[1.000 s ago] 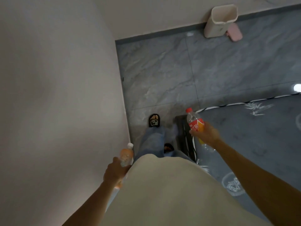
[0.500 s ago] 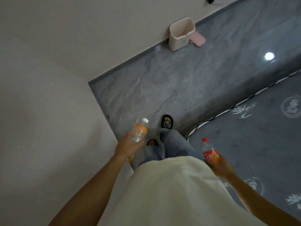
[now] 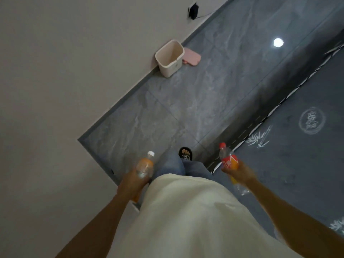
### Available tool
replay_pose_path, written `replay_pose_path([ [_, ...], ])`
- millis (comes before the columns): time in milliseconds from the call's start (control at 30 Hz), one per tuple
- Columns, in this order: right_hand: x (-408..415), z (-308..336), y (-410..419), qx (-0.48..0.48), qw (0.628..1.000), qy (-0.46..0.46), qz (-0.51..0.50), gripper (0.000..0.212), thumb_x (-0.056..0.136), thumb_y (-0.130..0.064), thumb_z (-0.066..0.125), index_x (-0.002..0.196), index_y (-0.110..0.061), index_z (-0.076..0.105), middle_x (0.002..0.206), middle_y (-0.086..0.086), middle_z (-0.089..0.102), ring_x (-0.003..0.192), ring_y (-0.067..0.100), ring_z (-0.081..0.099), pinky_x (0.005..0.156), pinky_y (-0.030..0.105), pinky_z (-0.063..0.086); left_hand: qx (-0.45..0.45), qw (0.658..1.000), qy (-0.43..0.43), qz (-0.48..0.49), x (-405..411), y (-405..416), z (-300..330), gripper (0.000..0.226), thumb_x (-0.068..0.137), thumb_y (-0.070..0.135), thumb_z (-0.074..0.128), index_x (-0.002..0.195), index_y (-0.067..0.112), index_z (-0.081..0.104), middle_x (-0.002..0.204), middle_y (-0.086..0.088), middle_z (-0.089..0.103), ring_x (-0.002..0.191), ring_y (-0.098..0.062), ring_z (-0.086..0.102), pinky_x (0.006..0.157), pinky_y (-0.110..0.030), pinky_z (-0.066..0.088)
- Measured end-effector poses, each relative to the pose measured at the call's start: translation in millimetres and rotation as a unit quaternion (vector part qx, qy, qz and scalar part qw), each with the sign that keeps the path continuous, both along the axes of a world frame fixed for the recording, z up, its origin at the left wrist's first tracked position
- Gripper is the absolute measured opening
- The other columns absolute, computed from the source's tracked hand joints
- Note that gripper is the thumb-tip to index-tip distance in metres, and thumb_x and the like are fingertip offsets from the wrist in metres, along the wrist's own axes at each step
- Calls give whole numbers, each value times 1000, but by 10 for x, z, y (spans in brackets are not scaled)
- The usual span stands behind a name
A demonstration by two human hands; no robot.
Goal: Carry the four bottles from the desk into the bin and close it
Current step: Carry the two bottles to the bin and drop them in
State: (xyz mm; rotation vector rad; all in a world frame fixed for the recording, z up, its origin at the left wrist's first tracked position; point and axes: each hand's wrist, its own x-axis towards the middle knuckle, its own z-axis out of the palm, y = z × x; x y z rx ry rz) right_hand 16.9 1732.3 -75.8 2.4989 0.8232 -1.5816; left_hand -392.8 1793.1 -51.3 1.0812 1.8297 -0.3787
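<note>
Left hand (image 3: 132,180) around orange bottle (image 3: 144,165) (white cap), bin (image 3: 170,59) well apart.

Cream bin (image 3: 170,60), pink lid (image 3: 191,58), grey marbled floor (image 3: 204,101), orange-labelled bottle (image 3: 144,165), red-capped bottle (image 3: 228,159).

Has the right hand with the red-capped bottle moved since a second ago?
Yes. The right hand and red-capped bottle swung back beside the hip, then forward again over the rug's striped edge.
</note>
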Motion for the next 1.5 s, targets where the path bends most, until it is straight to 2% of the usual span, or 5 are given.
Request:
replay_pose_path([
  [567,375,-4,2873,22,997,-51,56,85,74,-65,74,136,-13,48,114,10,64,100,29,64,86,39,49,-37,999,19,-13,427,2390,-142,61,88,47,72,134,11,53,123,-13,67,110,-34,66,82,-34,49],
  [767,640,-11,2940,-6,995,-96,15,28,91,-40,71,95,-23,50,92,6,61,89,24,61,81,33,43,36,999,-25,-27,979,3711,-81,78,76,51,77,138,16,46,109,-6,68,88,-26,65,71,-34,50],
  [1167,1474,-58,4541,-60,996,-21,57,78,73,-65,73,132,-19,50,105,0,67,89,18,64,80,32,50,49,997,32,-41,1610,4961,-304,69,90,44,73,144,12,44,127,-14,65,111,-34,66,86,-41,52],
  [1300,1507,-192,5445,146,958,-204,138,96,72,-82,57,128,-4,49,120,16,62,117,26,58,106,37,42,11,998,44,33,1647,4925,-331,70,85,50,76,135,12,47,118,-15,67,104,-35,68,80,-36,50],
  [1500,1239,-427,6432,-23,993,9,116,92,71,-67,75,142,-18,40,129,10,62,97,20,58,85,32,46,-17,991,42,130,1626,5105,-518,80,78,50,83,137,11,45,102,-2,56,84,-20,57,78,-36,47],
])
